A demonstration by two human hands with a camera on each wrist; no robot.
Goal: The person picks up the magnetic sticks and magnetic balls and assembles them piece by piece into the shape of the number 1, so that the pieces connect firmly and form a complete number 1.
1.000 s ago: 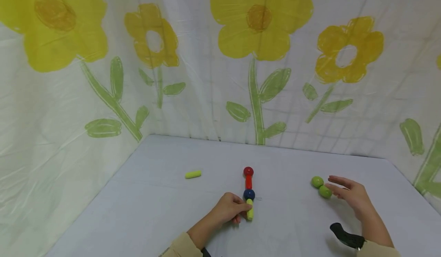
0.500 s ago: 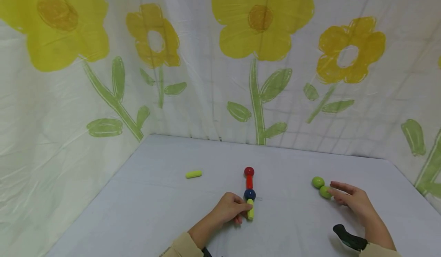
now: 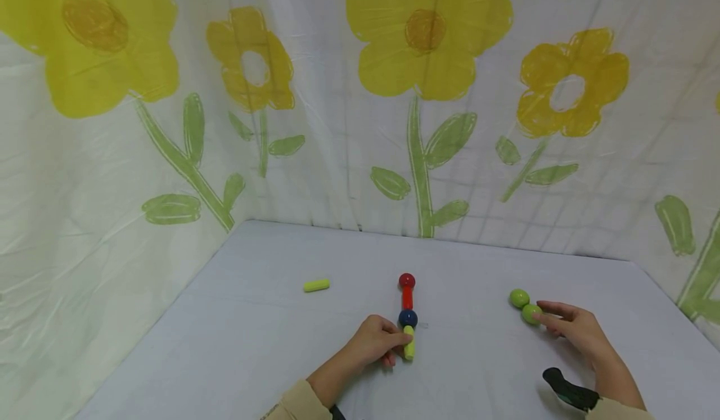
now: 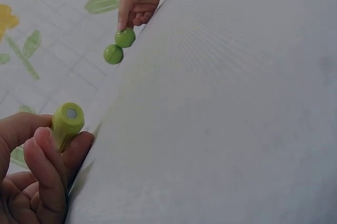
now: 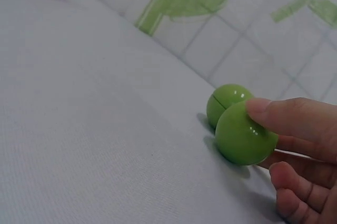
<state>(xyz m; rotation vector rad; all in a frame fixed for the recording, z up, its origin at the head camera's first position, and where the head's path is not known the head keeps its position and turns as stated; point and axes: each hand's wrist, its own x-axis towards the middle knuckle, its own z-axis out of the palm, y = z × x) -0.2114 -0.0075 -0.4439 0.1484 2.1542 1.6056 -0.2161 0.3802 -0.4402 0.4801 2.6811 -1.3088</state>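
Observation:
In the head view, my left hand pinches a yellow-green magnetic rod between thumb and fingers. A round metal tip shows on its near end in the left wrist view. The rod's far end meets a dark blue ball, which continues in line into a red rod and a red ball. Over on the right, my right hand pinches the nearer green ball, thumb on top and fingers behind. A second green ball sits against it.
Another yellow-green rod lies at the left on the white tabletop. A flower-printed curtain hangs along the back edge. A black strap sticks out at the right wrist.
The right hand has come slightly down and onto the nearer green ball, with thumb and fingers closing on it. The left hand keeps holding its rod in the same place.

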